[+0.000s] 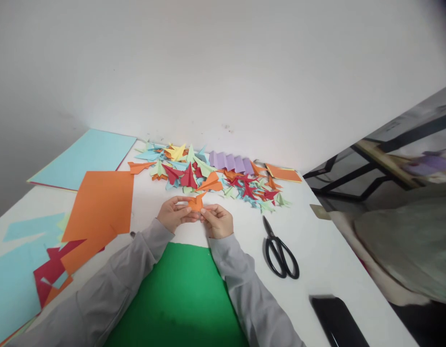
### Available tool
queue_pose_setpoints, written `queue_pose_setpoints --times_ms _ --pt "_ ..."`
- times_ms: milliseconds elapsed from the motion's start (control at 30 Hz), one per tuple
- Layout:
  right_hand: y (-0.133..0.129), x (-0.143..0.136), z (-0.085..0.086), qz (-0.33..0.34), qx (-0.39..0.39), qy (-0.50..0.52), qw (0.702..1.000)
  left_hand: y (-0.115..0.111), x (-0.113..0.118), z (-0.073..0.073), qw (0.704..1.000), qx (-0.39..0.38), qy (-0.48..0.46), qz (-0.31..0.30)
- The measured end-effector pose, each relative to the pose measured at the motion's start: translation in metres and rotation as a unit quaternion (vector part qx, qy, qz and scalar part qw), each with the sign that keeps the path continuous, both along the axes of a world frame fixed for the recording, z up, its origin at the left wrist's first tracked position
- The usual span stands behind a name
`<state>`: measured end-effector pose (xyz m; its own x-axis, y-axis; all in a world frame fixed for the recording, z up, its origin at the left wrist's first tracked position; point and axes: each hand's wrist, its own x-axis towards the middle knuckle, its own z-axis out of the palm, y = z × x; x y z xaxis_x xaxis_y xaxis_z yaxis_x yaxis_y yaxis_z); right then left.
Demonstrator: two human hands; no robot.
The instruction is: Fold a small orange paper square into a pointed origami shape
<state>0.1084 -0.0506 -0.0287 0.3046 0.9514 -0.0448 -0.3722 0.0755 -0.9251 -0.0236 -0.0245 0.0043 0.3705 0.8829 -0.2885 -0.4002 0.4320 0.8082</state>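
A small folded piece of orange paper [196, 204] is held up between both hands over the white table. My left hand [173, 213] pinches its left side, and my right hand [217, 220] grips its lower right edge with thumb and fingers. A pointed flap sticks up from the paper's top right. Just behind the hands lies a heap of small folded paper shapes [189, 177] in red, orange, green, blue and yellow. Below the hands, between the forearms, a green sheet [179, 294] covers the near part of the table.
Black-handled scissors [280, 250] lie right of my hands, with a black phone [338, 320] nearer. An orange sheet [103, 202], blue sheets [89, 156] and red scraps [53, 270] are on the left. Pleated purple paper [230, 162] rests by the wall. Another person's arm [385, 260] is at right.
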Motion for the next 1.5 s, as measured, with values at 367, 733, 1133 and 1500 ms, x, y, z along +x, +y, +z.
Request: queue_pose_setpoints --times_ms 367,733,1133,1500 --pt "-0.003 -0.003 0.009 0.043 0.005 0.002 0.999 -0.003 0.002 0.005 0.991 0.081 0.092 0.061" --pt "-0.007 -0.005 0.012 0.104 -0.004 -0.105 0.989 -0.004 0.002 0.004 0.989 0.098 0.103 0.046" --pt "-0.006 0.002 0.017 0.146 -0.011 -0.069 0.987 -0.001 0.0 0.001 0.998 0.036 0.039 -0.017" --pt "-0.004 0.003 0.014 0.139 -0.024 -0.018 0.99 -0.001 -0.001 0.004 0.999 0.015 0.015 -0.03"
